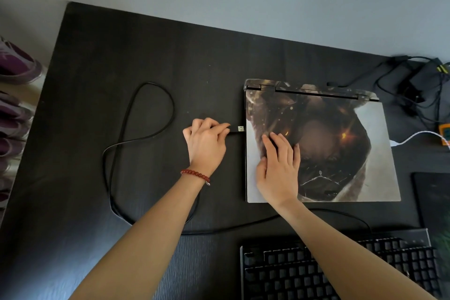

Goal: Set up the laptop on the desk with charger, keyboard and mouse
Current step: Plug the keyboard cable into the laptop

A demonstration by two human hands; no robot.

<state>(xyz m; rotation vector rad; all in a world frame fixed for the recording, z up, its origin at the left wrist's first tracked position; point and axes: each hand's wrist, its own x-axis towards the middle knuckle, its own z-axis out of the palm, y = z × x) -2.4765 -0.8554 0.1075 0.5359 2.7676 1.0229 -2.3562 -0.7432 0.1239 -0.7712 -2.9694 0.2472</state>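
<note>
The closed laptop (321,143), its lid covered in printed artwork, lies flat at centre right of the frame on my dark desk (121,61). My left hand (207,143) pinches the black USB plug (239,128) of the keyboard cable (136,139) and holds its metal tip just beside the laptop's left edge, not yet in a port as far as I can see. My right hand (280,165) rests flat on the lid with fingers straight, steadying the machine. The cable loops across the middle of the desk and runs back toward the black keyboard (341,273) at the lower right. At the upper right a black charger brick (418,83) sits in a tangle of leads; whether it is plugged into the laptop I cannot tell. A white cable (411,137) reaches the laptop's right side. A dark mouse pad (433,200) shows at the right edge; no mouse is visible. By my reckoning the keyboard connection is under way, and the lid remains to be opened.
</note>
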